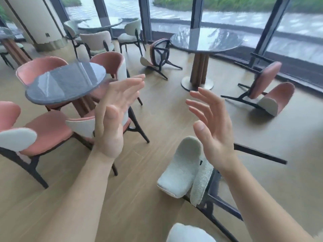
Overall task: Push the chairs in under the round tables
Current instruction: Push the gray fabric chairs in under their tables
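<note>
Left hand [111,119] and right hand [212,126] raised mid-frame, fingers spread, holding nothing; white chair [185,168] toppled at lower centre, pink chair [267,91] overturned at right.

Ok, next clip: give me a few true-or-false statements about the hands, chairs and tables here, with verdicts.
1. Both hands are raised and hold nothing. True: the left hand and right hand are open, fingers spread.
2. The pale chair nearest the camera stands upright. False: it lies tipped over on the floor.
3. A pink chair lies toppled at far right. True.
4. Chairs are tucked under the window-side table. False: none is; the dark-framed chair beside it is overturned.
5. Upright pink chairs surround the near left table. True.
</note>
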A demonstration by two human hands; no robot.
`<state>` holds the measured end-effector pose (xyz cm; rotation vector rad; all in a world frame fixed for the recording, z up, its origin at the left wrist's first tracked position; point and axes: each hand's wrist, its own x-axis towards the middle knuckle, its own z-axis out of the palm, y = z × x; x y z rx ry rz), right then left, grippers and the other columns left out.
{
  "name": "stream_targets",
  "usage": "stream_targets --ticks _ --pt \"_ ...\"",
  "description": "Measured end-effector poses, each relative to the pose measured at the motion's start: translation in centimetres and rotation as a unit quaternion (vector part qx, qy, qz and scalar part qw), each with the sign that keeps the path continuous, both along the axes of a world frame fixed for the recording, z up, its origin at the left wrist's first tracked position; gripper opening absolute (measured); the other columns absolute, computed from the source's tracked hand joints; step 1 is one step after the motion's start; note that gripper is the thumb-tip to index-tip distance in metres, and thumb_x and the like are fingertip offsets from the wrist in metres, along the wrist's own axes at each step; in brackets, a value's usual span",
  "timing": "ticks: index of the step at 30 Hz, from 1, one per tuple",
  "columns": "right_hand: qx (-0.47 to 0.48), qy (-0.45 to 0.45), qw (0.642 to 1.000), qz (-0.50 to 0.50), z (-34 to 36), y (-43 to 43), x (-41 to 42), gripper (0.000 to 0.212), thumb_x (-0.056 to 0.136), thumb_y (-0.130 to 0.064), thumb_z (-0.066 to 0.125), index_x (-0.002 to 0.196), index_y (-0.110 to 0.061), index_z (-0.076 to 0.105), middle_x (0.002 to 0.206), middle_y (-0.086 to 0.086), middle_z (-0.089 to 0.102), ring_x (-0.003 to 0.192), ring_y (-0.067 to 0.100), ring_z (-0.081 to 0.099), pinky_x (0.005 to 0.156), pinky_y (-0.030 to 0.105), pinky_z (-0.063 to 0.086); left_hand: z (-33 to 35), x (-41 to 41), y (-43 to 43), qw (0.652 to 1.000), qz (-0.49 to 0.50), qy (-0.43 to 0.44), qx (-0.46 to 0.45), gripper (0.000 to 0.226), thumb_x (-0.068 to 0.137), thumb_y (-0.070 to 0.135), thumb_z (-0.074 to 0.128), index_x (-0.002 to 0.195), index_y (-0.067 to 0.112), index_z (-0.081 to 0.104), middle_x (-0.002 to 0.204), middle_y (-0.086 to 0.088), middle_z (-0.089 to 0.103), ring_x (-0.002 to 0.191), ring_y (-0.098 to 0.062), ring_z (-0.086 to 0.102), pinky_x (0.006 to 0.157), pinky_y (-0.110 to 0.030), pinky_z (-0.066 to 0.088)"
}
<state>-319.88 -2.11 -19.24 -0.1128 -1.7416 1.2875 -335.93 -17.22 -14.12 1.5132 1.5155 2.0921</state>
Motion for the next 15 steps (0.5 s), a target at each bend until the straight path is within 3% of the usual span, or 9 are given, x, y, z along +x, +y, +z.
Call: stream_targets --ticks 8,15 --pt "-0.02 0.049 0.993 -0.102 -1.8 6.8 -10.6 0.084 0.098 -0.068 0.064 0.15 -0.007 0.04 0.148 0.022 0.057 0.135 0.036 0.065 0.115 0.054 0.051 -0.6 -11.8 9.7 0.995 -0.096 0.014 -0.036 0.08 0.087 0.091 0.048 0.13 0.025 0.062 0.145 -0.006 0.065 0.146 -0.034 0.056 0.124 -0.053 0.041" --pt "-0.025 0.038 0.982 -0.183 -2.2 11.4 -16.5 0.081 0.098 -0.066 0.065 0.151 -0.009 0.042 0.149 0.01 0.059 0.136 0.033 0.064 0.116 0.054 0.05 -0.4 -20.1 18.2 0.98 -0.194 0.022 -0.043 0.073 0.092 0.087 0.045 0.132 0.028 0.062 0.146 -0.006 0.064 0.146 -0.034 0.056 0.125 -0.062 0.038"
